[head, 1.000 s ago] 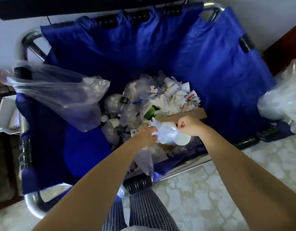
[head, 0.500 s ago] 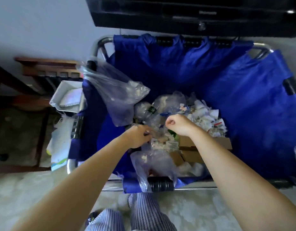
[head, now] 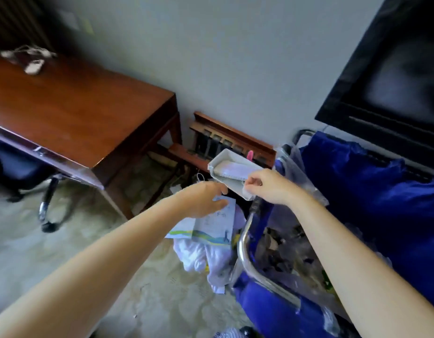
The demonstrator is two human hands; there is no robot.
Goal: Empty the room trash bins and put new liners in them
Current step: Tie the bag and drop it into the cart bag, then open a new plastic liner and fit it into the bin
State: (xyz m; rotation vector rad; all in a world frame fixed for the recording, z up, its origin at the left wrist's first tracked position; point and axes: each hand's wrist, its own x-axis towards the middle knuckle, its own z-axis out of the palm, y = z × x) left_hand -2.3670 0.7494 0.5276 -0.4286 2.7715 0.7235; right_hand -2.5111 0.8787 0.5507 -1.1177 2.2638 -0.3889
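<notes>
The blue trash cart bag [head: 357, 191] on its chrome frame [head: 245, 245] stands at the right, with trash [head: 284, 245] inside. A clear plastic bag [head: 299, 172] hangs at its left corner. A white tray [head: 218, 161] sits at the cart's left side and holds a pale folded stack [head: 233, 170]. My right hand [head: 267, 185] pinches the near end of that stack, fingers curled. My left hand [head: 206, 201] reaches just below the tray with relaxed fingers and holds nothing. It hovers over a white printed paper [head: 211, 228].
A wooden desk [head: 77, 106] fills the left, with a dark wheeled chair [head: 16, 167] beside it. A low wooden rack [head: 230, 142] stands against the wall. A black TV [head: 394, 81] hangs above the cart. White cloth and bags [head: 201, 257] lie on the floor.
The view swung left, away from the cart's inside. Both hands left the clear bag in the cart and moved to the white tray at the cart's left side.
</notes>
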